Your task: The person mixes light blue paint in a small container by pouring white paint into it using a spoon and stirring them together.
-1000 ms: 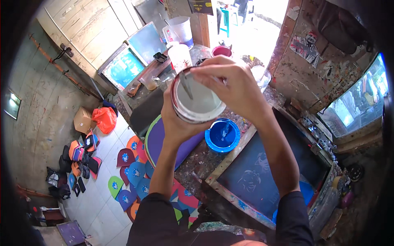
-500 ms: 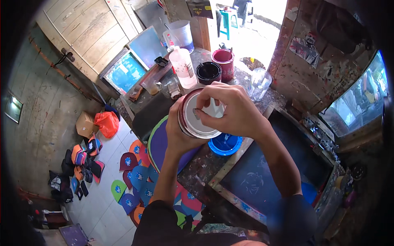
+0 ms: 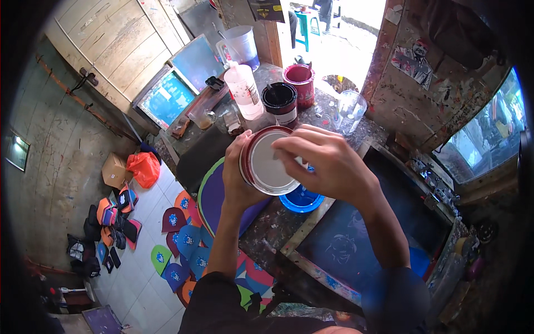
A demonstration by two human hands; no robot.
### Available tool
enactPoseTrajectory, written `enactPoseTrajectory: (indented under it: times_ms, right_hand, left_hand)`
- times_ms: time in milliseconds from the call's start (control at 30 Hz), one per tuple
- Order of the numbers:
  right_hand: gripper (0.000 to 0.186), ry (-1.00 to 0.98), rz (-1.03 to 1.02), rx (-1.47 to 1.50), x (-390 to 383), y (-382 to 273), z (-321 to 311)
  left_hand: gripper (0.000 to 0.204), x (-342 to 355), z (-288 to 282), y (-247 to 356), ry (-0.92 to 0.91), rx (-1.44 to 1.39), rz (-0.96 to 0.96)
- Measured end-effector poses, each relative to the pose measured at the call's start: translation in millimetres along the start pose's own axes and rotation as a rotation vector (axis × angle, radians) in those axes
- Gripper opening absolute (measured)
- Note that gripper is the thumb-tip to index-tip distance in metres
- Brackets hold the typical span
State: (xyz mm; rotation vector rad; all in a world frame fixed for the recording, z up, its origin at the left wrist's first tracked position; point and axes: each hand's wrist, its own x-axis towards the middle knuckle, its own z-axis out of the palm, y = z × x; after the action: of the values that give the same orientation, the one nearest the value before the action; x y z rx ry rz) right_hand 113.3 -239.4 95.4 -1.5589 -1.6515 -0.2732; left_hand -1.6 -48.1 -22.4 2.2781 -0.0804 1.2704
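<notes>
My left hand (image 3: 239,178) is wrapped round the side of a round paint can (image 3: 248,170), held up over the table and tilted toward me. Its pale grey lid (image 3: 270,167) faces me, inside a rim smeared dark red. Over the lid's right side is my right hand (image 3: 328,161), fingers curled and drawn together; whatever they pinch, if anything, is hidden. Just below the can sits a blue tub (image 3: 302,200) of blue paint, partly covered. Beyond it stand an open can of black paint (image 3: 279,97) and a dark red paint can (image 3: 300,80).
A screen-printing frame (image 3: 339,250) lies at the right. A plastic bottle (image 3: 243,92), a clear cup (image 3: 350,111) and a white bucket (image 3: 242,44) stand toward the back. Purple and green sheets (image 3: 214,195) lie left of the can; printed colored pieces (image 3: 189,239) cover the lower left.
The paint can has moved slightly toward me, uncovering more of the black paint can. My right hand has shifted right and down across the lid, its fingertips still near the lid.
</notes>
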Motion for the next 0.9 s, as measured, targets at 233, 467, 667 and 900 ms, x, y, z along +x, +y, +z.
enactPoseTrajectory:
  times_ms: [233,467,667,900]
  right_hand:
    - [0.020,0.439,0.094,-0.106,-29,-7,-10]
    - [0.017,0.556,0.263,-0.111,-53,-9,16]
    - [0.012,0.626,0.472,-0.039,-67,-10,36]
    - [0.009,0.735,0.808,0.284,-81,-6,53]
  left_hand:
    - [0.130,-6,0,-13,-0.011,0.001,0.063]
    - [0.129,-7,5,-12,-0.018,0.039,0.116]
    - [0.126,-6,7,-7,-0.009,0.116,0.128]
    - [0.123,-3,8,-5,0.015,0.168,0.134]
